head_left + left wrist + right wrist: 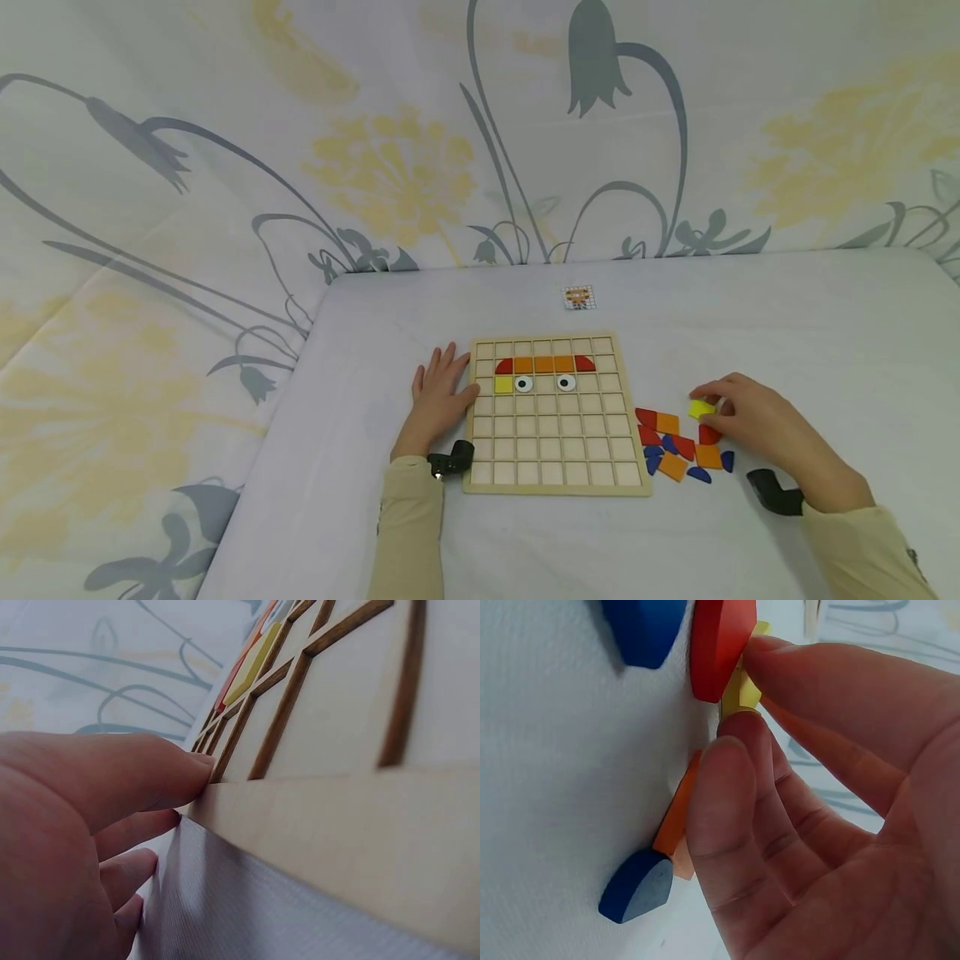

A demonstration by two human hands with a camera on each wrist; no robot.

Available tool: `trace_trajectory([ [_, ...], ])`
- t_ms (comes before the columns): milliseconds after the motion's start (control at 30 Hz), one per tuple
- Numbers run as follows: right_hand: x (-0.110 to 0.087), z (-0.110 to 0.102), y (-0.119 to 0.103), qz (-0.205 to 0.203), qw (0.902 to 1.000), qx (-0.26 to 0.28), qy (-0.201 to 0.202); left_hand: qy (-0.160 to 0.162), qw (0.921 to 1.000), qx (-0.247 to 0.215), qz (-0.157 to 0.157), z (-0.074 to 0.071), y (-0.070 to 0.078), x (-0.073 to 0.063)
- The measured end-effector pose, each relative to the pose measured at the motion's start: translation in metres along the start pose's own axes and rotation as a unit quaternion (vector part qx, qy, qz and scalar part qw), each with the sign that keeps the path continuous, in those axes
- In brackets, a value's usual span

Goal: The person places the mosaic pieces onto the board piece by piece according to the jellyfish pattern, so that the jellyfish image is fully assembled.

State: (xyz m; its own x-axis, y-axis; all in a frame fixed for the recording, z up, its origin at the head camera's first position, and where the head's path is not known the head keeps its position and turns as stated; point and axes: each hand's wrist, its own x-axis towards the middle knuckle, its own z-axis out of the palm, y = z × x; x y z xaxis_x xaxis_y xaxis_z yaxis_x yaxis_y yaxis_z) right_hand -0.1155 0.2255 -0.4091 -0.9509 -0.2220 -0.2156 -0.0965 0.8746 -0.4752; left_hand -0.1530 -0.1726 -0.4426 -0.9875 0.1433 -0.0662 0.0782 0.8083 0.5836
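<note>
My right hand (765, 421) pinches a yellow square tile (702, 408) between thumb and fingertips, at the upper side of a loose heap of pieces. In the right wrist view the yellow tile (750, 691) is partly hidden behind the fingers, close to a red quarter-round piece (724, 645). On the left, my left hand (435, 404) lies with fingers extended and its thumb (161, 776) on the edge of the wooden grid board (558, 490). The board bears a row of red and orange pieces (543, 365), one yellow square (503, 384) and two eye discs (566, 382).
Right of the board lie orange squares (672, 467), red quarter-round pieces (647, 415) and several blue rounded pieces (699, 475). A small picture card (579, 297) rests beyond the board on the white cloth. Flower-patterned fabric (525, 167) rises behind.
</note>
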Motion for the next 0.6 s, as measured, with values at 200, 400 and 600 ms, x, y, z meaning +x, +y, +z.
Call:
trace_trajectory([
  [200, 0.0013, -0.0014, -0.0008, 0.007, 0.9999, 0.009, -0.010, 0.000, 1.0000, -0.002, 0.004, 0.0003, 0.0017, 0.0003],
  [400, 0.0021, -0.0010, -0.0014, 0.007, 0.9999, 0.015, -0.003, -0.001, 1.0000, -0.001, -0.004, -0.0002, 0.0018, -0.0004],
  [600, 0.0041, -0.0022, -0.0073, -0.006, 0.9991, 0.009, 0.042, -0.001, 1.0000, -0.003, -0.003, -0.0012, 0.0011, -0.0005],
])
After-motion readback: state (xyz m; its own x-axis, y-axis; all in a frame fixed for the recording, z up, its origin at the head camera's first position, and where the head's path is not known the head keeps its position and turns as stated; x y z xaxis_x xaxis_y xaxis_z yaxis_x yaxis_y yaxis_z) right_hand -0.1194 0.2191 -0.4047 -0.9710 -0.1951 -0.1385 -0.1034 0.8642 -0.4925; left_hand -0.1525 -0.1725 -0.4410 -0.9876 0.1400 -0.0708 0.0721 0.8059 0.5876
